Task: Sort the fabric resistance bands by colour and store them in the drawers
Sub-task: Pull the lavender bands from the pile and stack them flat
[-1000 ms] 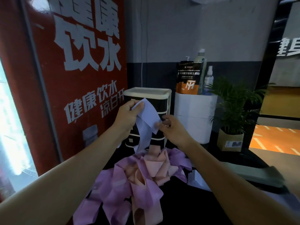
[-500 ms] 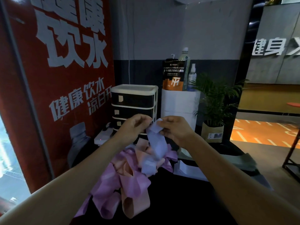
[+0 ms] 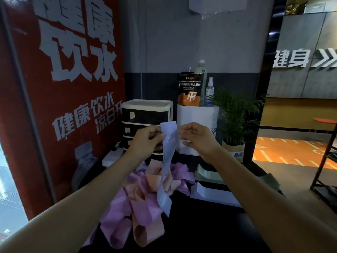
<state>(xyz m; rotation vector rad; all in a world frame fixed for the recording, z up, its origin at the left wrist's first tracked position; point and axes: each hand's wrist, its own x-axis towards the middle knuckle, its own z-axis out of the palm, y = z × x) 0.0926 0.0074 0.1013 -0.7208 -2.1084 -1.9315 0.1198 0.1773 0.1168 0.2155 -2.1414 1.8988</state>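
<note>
Hanging from both hands, the pale blue band [image 3: 166, 161] runs almost straight down, its long axis near vertical with a slight lean toward the person's left at the bottom. The left hand [image 3: 145, 141] pinches its upper edge from one side, fingers curled round the cloth; the right hand [image 3: 196, 136] pinches or at least touches the opposite upper edge, though exactly how its fingertips meet the fabric is hard to make out. The top of the band stands just above the two hands, between them, and the free end trails down over the pile of purple and peach bands [image 3: 142, 201] on the dark table [image 3: 209, 230], resting against or just in front of it. What the coming move turns on, as I judge it, is this: the drawer unit [image 3: 146, 123] stands directly behind the held band, further from the person and slightly to the left, so the left hand is the nearer one to its fronts. All drawers look closed, so one hand would have to let go to pull one out while the other keeps the band. Since the long tail hangs well below the grip, it would probably need gathering or folding first, or it may drag across the pile and snag other bands. Small labels on the drawer fronts are too dim to read.
</note>
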